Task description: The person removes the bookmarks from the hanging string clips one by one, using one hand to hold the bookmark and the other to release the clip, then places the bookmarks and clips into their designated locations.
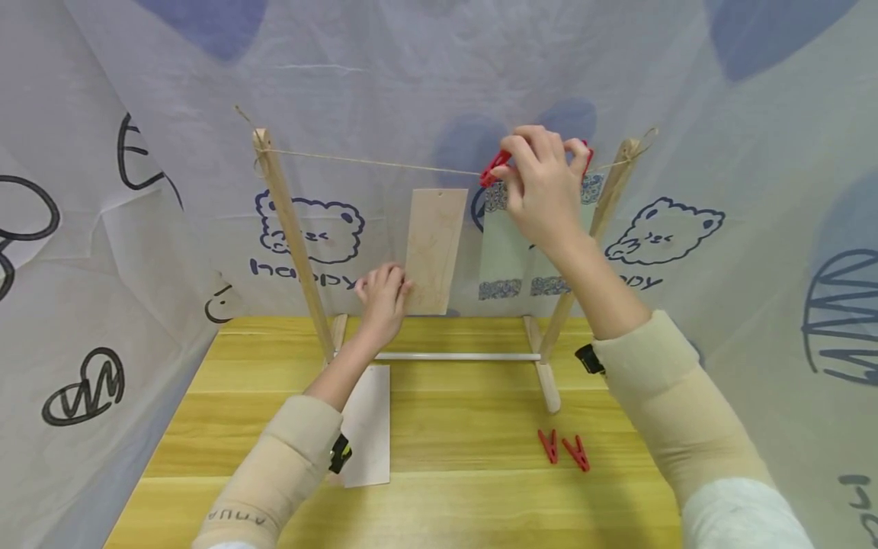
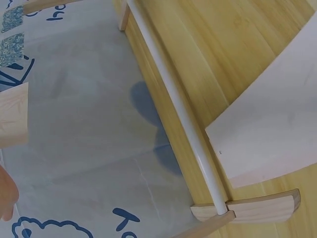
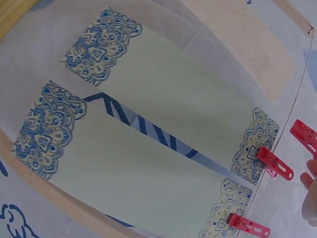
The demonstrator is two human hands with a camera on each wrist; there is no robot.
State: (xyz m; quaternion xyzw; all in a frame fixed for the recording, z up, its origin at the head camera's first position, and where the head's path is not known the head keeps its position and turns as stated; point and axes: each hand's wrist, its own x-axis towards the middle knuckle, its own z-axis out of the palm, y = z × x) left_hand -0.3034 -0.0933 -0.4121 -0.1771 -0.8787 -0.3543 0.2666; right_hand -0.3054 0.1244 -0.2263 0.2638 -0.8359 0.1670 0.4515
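My left hand (image 1: 386, 301) pinches a pale pinkish paper card (image 1: 437, 248) by its lower left edge. The card stands upright in the air just below the string (image 1: 370, 162), with a small hole near its top. Up at the string, my right hand (image 1: 546, 179) holds a red clothespin (image 3: 303, 135) between thumb and fingers. Beside it, two pale green cards with blue lace-patterned ends, a left card (image 3: 190, 94) and a right card (image 3: 133, 158), hang from the string. Red clothespins (image 3: 275, 163) grip their top ends; my right hand partly covers them in the head view.
A wooden frame with a left post (image 1: 295, 229) and a right post (image 1: 613, 191) carries the string. A white rod (image 1: 453, 356) joins its feet. Another pale card (image 1: 368, 427) lies on the wooden table (image 1: 466, 503), and two red clothespins (image 1: 576, 453) lie at the right.
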